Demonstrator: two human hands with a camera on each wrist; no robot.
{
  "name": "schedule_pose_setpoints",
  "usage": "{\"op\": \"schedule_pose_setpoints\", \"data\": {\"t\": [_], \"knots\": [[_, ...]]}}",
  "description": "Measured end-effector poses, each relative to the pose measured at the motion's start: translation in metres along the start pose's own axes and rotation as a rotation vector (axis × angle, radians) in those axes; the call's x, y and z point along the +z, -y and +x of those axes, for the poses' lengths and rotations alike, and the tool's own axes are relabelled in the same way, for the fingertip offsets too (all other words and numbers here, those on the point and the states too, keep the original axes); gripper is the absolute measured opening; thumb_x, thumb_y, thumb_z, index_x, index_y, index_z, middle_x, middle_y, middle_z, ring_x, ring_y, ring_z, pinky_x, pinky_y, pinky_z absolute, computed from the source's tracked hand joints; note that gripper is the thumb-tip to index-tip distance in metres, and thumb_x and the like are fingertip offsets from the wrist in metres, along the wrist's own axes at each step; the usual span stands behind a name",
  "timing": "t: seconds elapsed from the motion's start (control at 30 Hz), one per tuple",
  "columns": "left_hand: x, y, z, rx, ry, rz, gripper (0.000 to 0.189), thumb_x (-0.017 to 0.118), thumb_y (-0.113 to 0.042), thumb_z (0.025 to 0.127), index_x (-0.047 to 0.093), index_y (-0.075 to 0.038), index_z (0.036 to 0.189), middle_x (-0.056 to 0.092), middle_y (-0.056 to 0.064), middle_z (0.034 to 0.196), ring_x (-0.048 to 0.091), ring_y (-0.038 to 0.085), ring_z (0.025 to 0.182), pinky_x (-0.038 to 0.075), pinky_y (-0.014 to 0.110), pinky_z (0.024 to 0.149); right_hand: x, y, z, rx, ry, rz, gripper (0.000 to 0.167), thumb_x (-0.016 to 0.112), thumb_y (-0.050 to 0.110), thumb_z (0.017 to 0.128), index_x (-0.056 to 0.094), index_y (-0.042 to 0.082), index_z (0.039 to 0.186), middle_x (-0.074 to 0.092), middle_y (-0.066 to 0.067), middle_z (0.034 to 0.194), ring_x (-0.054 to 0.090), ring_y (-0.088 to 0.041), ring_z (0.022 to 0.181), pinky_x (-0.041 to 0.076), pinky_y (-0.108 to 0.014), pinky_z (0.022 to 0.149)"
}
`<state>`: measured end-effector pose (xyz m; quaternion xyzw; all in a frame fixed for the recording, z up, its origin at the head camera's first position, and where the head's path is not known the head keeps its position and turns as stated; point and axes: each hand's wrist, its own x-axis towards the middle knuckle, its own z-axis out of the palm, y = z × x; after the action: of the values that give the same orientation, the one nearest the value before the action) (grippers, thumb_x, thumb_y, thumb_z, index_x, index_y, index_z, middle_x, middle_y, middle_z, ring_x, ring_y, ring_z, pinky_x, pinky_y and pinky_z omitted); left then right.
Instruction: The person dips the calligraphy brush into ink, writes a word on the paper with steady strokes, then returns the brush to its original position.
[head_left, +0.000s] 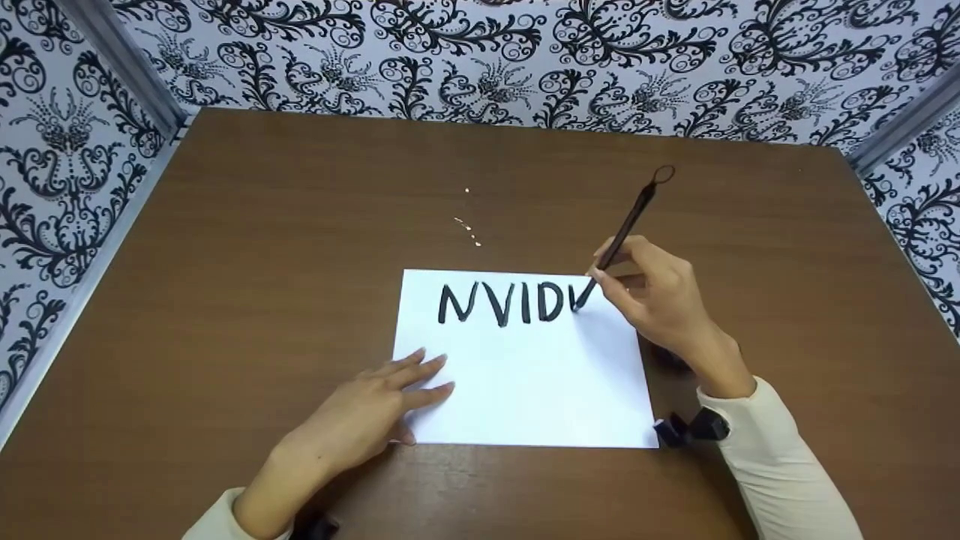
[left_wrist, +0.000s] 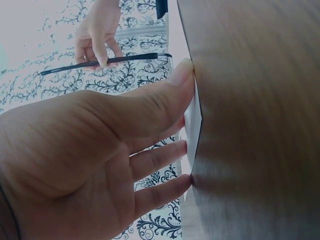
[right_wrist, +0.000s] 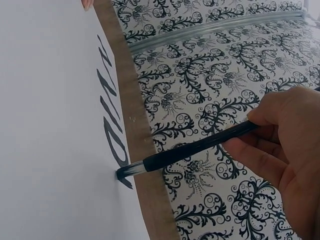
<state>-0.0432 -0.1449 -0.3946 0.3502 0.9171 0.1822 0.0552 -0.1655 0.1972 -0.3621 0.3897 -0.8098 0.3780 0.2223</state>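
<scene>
A white sheet of paper (head_left: 525, 382) lies on the brown table, with black painted letters (head_left: 501, 304) reading "NVID" and a further stroke along its top. My right hand (head_left: 660, 296) pinches a dark paintbrush (head_left: 626, 225) with a loop at its upper end. In the right wrist view the brush's wet black bristles (right_wrist: 127, 171) touch the paper at the last stroke. My left hand (head_left: 367, 416) rests on the sheet's lower left corner with its fingers spread. The left wrist view shows the thumb (left_wrist: 182, 72) and fingertips against the paper's edge.
The wooden table (head_left: 225, 300) reaches back to a wall with black and white scroll pattern (head_left: 465, 67). Several small pale specks (head_left: 469, 229) lie beyond the paper. A dark object (head_left: 670, 358), partly hidden, sits beneath the right wrist.
</scene>
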Motion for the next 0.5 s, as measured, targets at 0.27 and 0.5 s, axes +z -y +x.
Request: {"op": "schedule_pose_setpoints", "data": {"t": [0.27,0.5], "knots": [[-0.0013,-0.0018,-0.0005,-0.003,0.001,-0.015,0.063,0.078,-0.015,0.075,0.057,-0.015,0.135,0.041,0.008,0.147,0.036,0.032,0.135,0.043,0.062,0.090,-0.0005,0.0004,0.0007,-0.013,0.006,0.015,0.027,0.070,-0.011,0.078,0.060,-0.002,0.100,0.066,-0.009,0.092,0.068,-0.022,0.081,0.053,-0.015,0.067],[-0.0012,-0.0012,-0.0005,0.008,-0.008,-0.010,0.062,0.078,-0.013,0.076,0.057,-0.015,0.134,0.042,0.008,0.147,0.037,0.032,0.134,0.044,0.060,0.091,-0.0013,0.0015,0.0017,-0.037,0.026,0.037,0.028,0.072,-0.011,0.077,0.060,-0.003,0.101,0.066,-0.010,0.091,0.068,-0.022,0.080,0.053,-0.016,0.067]]}}
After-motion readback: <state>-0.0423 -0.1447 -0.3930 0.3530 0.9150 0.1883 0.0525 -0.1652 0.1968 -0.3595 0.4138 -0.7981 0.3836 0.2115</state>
